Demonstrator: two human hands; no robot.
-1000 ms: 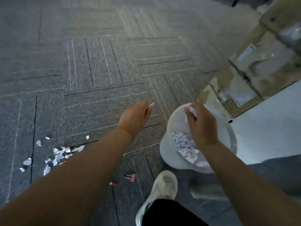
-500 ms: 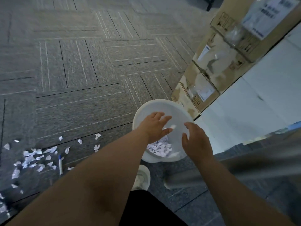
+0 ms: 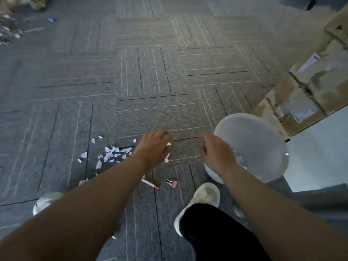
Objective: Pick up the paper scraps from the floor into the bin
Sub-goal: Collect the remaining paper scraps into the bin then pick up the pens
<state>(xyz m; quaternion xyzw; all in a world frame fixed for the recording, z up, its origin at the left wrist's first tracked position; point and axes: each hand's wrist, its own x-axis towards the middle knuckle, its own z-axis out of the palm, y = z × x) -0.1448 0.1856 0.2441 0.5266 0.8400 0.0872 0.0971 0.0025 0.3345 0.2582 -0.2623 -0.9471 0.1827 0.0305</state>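
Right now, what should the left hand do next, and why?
Probably move the left hand leftward and down to the paper scraps on the carpet: it appears to hold nothing, many scraps lie just beside it, and the bin stands near.

- 1 bin (image 3: pixel 263 132)
- 2 hands, as I see them: 1 left hand (image 3: pixel 153 147), 1 right hand (image 3: pixel 216 152)
- 1 pen (image 3: pixel 150 184)
- 1 binder clip (image 3: pixel 173 183)
- paper scraps (image 3: pixel 111 152): I count over 15; exact figure unclear

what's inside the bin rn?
A few white paper scraps show low in the bin, at its near-left side. The right hand and wrist cover what lies beside them, so the amount cannot be told. The far inside wall looks bare, though blurred.
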